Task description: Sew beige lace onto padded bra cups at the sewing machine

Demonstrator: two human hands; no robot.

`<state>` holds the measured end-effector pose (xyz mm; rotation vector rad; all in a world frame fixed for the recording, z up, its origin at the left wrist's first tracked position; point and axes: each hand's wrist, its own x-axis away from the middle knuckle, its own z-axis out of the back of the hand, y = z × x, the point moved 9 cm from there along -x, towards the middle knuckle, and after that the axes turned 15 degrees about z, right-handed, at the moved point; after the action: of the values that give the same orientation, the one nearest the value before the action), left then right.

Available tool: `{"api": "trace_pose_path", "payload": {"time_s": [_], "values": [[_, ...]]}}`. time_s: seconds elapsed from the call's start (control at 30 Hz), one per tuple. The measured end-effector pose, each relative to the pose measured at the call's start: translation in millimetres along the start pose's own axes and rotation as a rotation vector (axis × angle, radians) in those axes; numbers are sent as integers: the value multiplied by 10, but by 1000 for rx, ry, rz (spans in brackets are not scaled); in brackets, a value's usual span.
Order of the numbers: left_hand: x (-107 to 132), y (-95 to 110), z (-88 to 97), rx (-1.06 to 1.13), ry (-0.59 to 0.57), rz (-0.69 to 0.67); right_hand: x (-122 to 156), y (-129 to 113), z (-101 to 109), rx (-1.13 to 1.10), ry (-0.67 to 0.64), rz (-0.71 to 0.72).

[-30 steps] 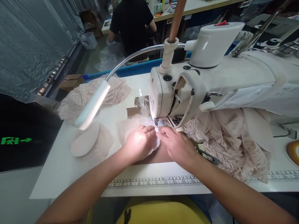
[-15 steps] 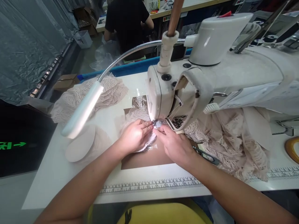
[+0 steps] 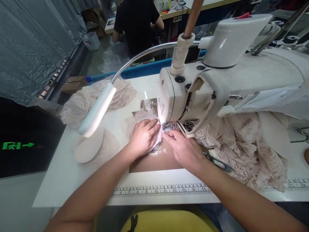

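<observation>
A pale lace piece (image 3: pixel 158 139) lies under the needle area of a white sewing machine (image 3: pixel 169 93). My left hand (image 3: pixel 144 137) is on its left side, closed over the lace with the fingers together and pointing at the presser foot (image 3: pixel 164 126). My right hand (image 3: pixel 184 146) pinches the lace's right edge with its fingertips, just in front of the foot; its thumb is mostly hidden. Beneath both hands is a brown sheet (image 3: pixel 145 165) with clear tape on it. Dark thread snips (image 3: pixel 220 164) lie beside my right wrist.
Gathered lace (image 3: pixel 251 145) is heaped at right, and another lace pile (image 3: pixel 82 102) sits at back left. A lit gooseneck lamp (image 3: pixel 98 111) hangs above round beige pads (image 3: pixel 89 146). A printed ruler (image 3: pixel 166 190) runs along the table's front. Beyond, a person (image 3: pixel 135 25) in black sits.
The whole view has shifted slightly, moving the scene to the right. My left fingers have drawn back a little from the foot and spread less toward my right fingertips. The lace stays under the machine.
</observation>
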<state>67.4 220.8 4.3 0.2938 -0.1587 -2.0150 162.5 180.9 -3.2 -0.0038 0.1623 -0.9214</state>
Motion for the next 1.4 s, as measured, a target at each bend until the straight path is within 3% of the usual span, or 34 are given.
{"api": "trace_pose_path", "payload": {"time_s": [0.13,0.27,0.4,0.47,0.53,0.6,0.67,0.77,0.87,1.0,1.17,1.4], "values": [[8,-90,-24,-5,-5,81,13,-13,3,16,46,15],[49,-192,36,61,-84,127,35,-12,71,-76,161,48],[399,104,105,255,-371,-175,80,-13,167,-254,262,94],[625,265,220,378,-434,-311,101,-24,206,-314,290,119],[715,277,358,483,-352,-291,115,-40,236,-357,313,145],[685,140,432,515,-196,-135,123,-47,251,-383,329,154],[622,18,386,430,-111,-1,124,-43,250,-390,333,145],[521,120,205,258,-155,-68,113,-43,229,-346,301,129],[451,313,125,198,-203,-195,87,-54,144,-202,166,111],[379,351,130,108,-212,-123,73,-43,53,-54,20,79],[322,311,72,-16,-235,-61,44,-16,39,-33,3,26],[159,223,-5,-20,-319,-195,-6,21,63,6,44,-29]]}}
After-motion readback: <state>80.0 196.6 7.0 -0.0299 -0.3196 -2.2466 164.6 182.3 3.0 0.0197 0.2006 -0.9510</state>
